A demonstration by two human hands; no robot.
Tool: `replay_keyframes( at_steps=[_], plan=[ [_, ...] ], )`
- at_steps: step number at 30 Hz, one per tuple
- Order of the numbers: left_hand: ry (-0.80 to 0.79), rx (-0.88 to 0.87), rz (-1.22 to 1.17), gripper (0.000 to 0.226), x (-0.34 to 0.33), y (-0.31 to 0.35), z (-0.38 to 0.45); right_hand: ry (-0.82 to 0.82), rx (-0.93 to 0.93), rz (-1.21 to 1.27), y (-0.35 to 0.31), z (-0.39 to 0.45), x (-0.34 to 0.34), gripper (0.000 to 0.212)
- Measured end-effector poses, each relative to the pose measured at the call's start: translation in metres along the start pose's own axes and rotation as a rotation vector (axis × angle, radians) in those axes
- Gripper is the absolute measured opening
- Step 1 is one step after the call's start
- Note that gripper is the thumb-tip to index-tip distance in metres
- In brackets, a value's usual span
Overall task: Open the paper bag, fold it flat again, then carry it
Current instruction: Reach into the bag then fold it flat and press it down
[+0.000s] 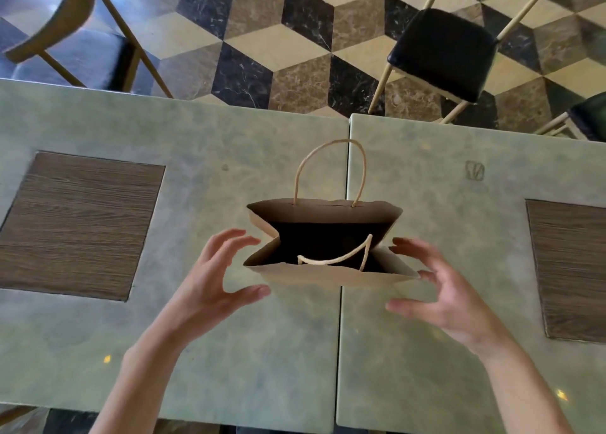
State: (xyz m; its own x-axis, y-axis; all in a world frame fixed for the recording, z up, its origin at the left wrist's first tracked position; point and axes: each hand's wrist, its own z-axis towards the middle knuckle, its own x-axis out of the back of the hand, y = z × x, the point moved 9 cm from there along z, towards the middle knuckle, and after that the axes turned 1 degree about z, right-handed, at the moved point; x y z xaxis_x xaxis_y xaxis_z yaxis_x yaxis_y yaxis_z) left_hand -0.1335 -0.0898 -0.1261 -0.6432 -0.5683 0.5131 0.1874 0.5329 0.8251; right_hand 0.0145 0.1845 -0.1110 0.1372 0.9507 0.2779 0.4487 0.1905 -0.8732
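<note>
— Now: bag [331,278] upright, open, on counter [196,351] seam; left hand [218,279] and right hand [436,297] flanking, fingers spread, empty.
— Next? Press side gussets inward evenly, then flatten along creases.

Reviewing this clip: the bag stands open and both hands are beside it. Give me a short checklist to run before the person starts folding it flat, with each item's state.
1. Paper bag opened: ok, mouth wide, standing upright on the table.
2. Side gussets creased inward, ready to collapse: ok, both sides show the inward V.
3. Bag empty: cannot tell, the interior is too dark.
4. Near handle clear of the fold: not ok, it droops into the mouth; the far handle stands up.
5. Left hand and right hand placed: ok, open at either side, not gripping.
6. Flat surface under the bag: not ok, it straddles the seam between two tabletops.
</note>
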Motion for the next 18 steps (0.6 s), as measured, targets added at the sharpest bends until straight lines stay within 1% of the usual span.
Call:
replay_keyframes(
  at_steps=[2,4,6,8,10,11,14,17,18],
  plan=[
    [0.005,-0.022,-0.020,0.047,-0.011,0.003,0.007,-0.015,0.015,0.022,0.004,0.007,-0.010,0.083],
    [0.012,-0.031,-0.019,0.035,-0.018,0.003,0.012,-0.016,0.053,0.016,0.001,0.013,-0.017,0.071],
    [0.028,-0.050,-0.015,0.028,-0.021,0.005,0.014,-0.003,0.053,0.050,0.002,0.018,-0.020,0.057],
    [0.058,-0.065,-0.067,0.023,-0.021,0.011,0.015,0.027,0.045,0.096,0.008,0.021,-0.020,0.046],
    [0.114,-0.056,-0.113,0.017,-0.019,0.015,0.015,0.058,0.070,0.058,0.014,0.025,-0.019,0.030],
    [0.153,-0.026,-0.150,0.014,-0.018,0.014,0.015,0.076,0.085,0.041,0.014,0.026,-0.019,0.027],
    [0.274,0.122,-0.376,0.005,-0.019,0.004,0.014,0.183,0.051,0.123,0.024,0.029,-0.013,0.031],
    [0.417,0.218,-0.464,0.022,-0.021,-0.009,0.013,0.293,0.036,0.178,0.030,0.030,-0.009,0.017],
    [0.444,0.242,-0.490,0.024,-0.022,-0.012,0.013,0.339,0.037,0.167,0.030,0.029,-0.007,0.021]
  ],
)
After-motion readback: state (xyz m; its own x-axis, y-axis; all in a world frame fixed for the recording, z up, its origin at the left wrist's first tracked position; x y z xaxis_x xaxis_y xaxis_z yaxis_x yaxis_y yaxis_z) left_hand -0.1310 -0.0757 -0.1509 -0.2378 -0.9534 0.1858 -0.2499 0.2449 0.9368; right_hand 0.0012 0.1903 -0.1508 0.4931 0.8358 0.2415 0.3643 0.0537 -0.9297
